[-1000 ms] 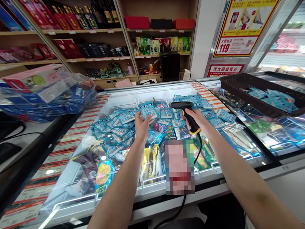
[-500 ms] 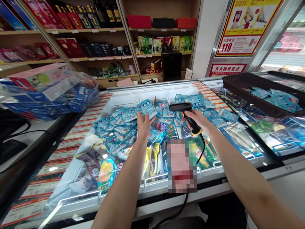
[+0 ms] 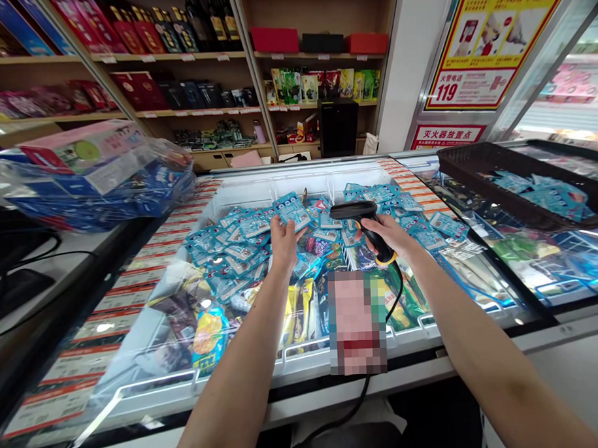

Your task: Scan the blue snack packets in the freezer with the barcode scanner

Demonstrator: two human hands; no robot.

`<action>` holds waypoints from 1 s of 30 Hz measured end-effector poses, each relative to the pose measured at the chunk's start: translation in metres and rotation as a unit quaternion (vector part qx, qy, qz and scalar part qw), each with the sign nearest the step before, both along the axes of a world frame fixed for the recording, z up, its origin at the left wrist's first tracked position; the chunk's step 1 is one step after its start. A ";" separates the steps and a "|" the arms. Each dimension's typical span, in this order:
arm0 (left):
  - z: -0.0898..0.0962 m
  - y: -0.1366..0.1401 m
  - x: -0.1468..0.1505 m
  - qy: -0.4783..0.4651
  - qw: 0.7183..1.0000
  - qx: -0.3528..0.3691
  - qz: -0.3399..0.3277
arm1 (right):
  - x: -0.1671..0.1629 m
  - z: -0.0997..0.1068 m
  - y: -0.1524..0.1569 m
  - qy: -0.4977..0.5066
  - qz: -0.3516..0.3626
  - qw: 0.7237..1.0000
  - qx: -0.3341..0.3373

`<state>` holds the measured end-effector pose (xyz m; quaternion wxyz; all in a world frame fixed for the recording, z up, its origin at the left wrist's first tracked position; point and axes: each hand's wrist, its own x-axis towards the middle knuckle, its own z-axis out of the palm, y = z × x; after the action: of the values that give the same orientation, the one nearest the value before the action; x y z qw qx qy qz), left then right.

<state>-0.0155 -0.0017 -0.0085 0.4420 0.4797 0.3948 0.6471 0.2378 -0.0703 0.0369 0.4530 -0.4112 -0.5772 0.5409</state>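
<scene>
My left hand is closed on a flat blue packet with white print, held tilted above the freezer's glass top. Wrapped in my right hand is a black and yellow barcode scanner, its head pointing left toward that packet. A small gap separates scanner and packet. The scanner's black cord hangs down past the freezer's front edge. Many similar blue packets are heaped on the glass to the left, and more blue packets lie to the right of the scanner.
A brown basket holding blue packets stands at the right. Boxes in clear plastic sit at the left. Through the freezer glass, ice-cream wrappers show. Shelves of goods line the back. A blurred patch hides part of the front.
Both hands keep nearly the same pose, with the packet and scanner still held. The scanner head sits very slightly farther left, and the whole view has shifted a little.
</scene>
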 end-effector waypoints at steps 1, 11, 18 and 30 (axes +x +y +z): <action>-0.001 0.000 0.000 0.000 1.000 -0.001 0.001 | 0.000 -0.001 0.000 0.001 -0.001 1.000 0.001; 0.019 -0.008 -0.014 0.325 0.924 0.045 0.194 | 0.005 -0.002 0.004 0.045 -0.086 0.995 -0.030; 0.037 -0.023 -0.035 0.528 0.804 0.039 0.271 | 0.009 -0.008 0.008 0.050 -0.101 0.993 -0.035; 0.014 -0.020 -0.024 0.696 0.694 0.143 0.113 | 0.009 -0.008 0.009 0.070 -0.100 0.992 -0.028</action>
<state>-0.0391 -0.0218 0.0060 -0.1099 0.8022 0.5435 0.2215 0.2470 -0.0610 0.0293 0.5326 -0.4404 -0.4844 0.5363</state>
